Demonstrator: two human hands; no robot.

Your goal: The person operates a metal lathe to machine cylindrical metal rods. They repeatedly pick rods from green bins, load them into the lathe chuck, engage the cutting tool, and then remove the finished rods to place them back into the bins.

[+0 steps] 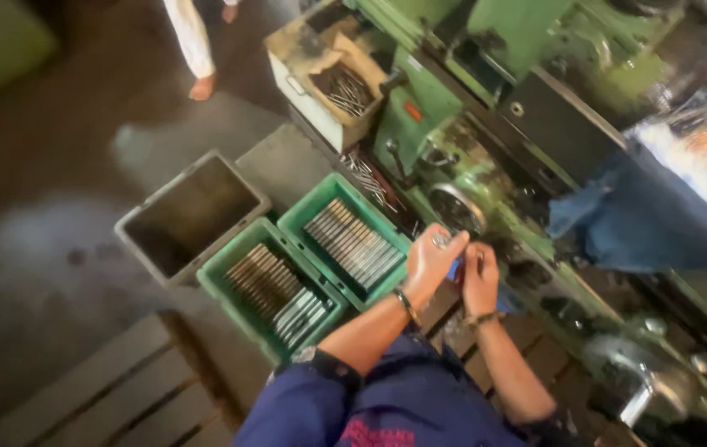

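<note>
My left hand (430, 261) is raised in front of a green lathe (486, 141), its fingers closed on a small shiny metal piece (441, 241) at the fingertips. My right hand (479, 277) is close beside it, fingers curled near a blue object (453, 269) between the two hands; what it grips is hidden. Both wrists wear a band, and my sleeves are dark blue.
Two green crates (287, 240) of metal rods stand on the floor by the lathe, next to a grey bin (192, 217). A cardboard-lined box (330, 83) holds more rods. Wooden pallet boards (105, 397) lie lower left. Another person's legs (196, 50) stand at the top.
</note>
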